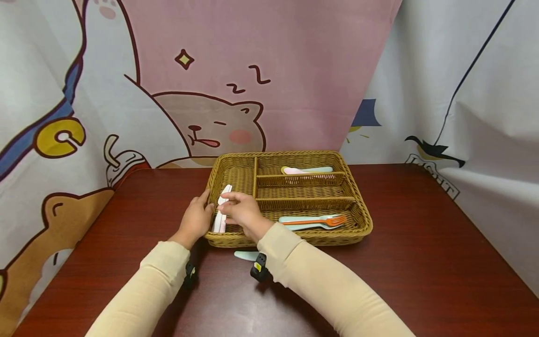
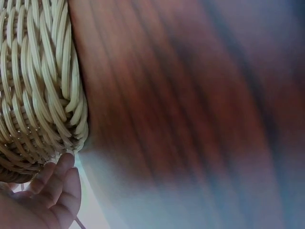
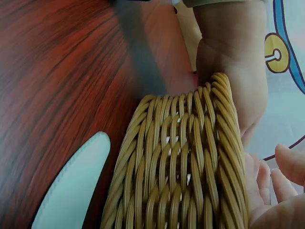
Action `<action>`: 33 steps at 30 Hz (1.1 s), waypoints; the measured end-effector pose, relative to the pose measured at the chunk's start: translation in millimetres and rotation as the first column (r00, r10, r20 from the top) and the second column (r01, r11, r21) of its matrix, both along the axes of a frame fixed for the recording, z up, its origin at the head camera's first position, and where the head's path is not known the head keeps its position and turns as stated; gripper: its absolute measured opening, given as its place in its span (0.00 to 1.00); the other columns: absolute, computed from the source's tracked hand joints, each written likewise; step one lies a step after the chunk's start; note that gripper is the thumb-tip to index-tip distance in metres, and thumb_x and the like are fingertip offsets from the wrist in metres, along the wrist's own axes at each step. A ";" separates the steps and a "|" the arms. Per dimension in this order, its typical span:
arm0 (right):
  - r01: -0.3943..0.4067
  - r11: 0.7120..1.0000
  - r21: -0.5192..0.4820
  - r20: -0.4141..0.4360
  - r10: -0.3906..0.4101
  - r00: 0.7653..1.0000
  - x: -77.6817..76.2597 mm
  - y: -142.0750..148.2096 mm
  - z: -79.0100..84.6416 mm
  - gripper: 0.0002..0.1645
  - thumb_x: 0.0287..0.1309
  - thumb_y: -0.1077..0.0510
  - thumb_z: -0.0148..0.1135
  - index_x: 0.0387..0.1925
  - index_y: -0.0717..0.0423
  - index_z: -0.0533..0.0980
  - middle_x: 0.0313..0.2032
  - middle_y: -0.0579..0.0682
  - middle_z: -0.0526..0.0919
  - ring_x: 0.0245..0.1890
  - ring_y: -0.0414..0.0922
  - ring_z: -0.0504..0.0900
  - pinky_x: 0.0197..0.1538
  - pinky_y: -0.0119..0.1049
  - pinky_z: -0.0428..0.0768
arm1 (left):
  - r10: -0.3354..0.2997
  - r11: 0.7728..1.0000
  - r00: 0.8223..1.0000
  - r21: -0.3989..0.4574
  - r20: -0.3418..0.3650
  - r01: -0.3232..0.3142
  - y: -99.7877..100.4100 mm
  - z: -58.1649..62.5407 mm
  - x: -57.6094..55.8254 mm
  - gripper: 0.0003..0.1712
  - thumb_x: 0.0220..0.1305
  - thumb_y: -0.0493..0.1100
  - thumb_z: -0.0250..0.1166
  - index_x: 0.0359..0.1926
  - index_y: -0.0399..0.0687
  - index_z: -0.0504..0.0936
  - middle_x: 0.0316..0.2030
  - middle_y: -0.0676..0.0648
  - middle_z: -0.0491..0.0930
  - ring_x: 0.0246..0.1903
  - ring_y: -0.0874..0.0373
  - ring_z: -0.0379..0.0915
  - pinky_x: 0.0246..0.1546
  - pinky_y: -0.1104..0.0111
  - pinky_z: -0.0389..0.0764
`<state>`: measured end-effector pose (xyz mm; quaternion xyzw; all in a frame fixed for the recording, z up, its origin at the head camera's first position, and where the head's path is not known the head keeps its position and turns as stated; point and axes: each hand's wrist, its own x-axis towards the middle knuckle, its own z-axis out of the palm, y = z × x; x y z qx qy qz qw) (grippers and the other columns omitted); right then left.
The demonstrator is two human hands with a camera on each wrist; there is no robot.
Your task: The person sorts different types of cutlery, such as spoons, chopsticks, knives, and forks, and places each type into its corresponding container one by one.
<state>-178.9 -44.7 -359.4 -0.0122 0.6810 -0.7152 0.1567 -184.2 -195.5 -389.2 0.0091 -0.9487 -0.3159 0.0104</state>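
A brown wicker cutlery basket (image 1: 305,239) with several compartments stands on the table. Slim white and pale pink cutlery (image 1: 220,220), looking like knives, lies slanted in its left compartment. My right hand (image 1: 246,213) reaches over the front rim, fingers apart beside and partly over these pieces; I see no clear grip. At the basket's left rim, my left hand (image 1: 194,220) touches the wicker, and in the left wrist view its loosely bent fingers (image 2: 59,183) show by the basket's corner. A pale mint knife (image 3: 76,186) lies on the table in front, partly hidden by the right wrist in the head view.
An orange fork (image 1: 334,221) lies on pale mint cutlery (image 1: 290,218) in the front right compartment. The back right one holds a pink-headed spoon (image 1: 292,171) and a mint handle (image 1: 322,170). Dark red tabletop (image 1: 421,243) surrounds the basket; a printed curtain (image 1: 311,70) hangs behind.
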 end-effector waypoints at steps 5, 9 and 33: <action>-0.046 0.998 0.035 -0.069 0.048 0.996 4.8 9.0 0.9 0.23 0.58 0.69 0.64 0.56 0.66 0.76 0.36 0.53 0.78 0.38 0.47 0.82 0.47 0.50 0.82 | 0.000 1.000 1.000 -0.001 -0.008 0.000 -0.4 -0.2 -0.4 0.31 0.75 0.39 0.47 0.74 0.35 0.52 0.62 0.26 0.64 0.61 0.33 0.63 0.62 0.45 0.63; -0.084 0.994 0.067 -0.107 0.090 0.990 9.7 14.9 1.6 0.21 0.58 0.68 0.64 0.55 0.65 0.77 0.39 0.55 0.79 0.38 0.47 0.81 0.46 0.49 0.82 | 0.002 1.000 1.000 -0.003 -0.012 -0.002 -0.1 -0.1 -0.7 0.31 0.74 0.39 0.47 0.74 0.35 0.53 0.62 0.26 0.64 0.61 0.33 0.63 0.62 0.46 0.63; -0.216 0.868 0.447 -0.458 0.429 0.779 46.0 67.3 2.0 0.19 0.57 0.63 0.67 0.52 0.61 0.80 0.45 0.55 0.84 0.44 0.45 0.82 0.46 0.31 0.79 | 0.016 1.000 1.000 0.010 0.015 -0.016 1.7 0.5 0.1 0.31 0.75 0.40 0.46 0.75 0.38 0.51 0.64 0.27 0.62 0.63 0.34 0.61 0.63 0.46 0.62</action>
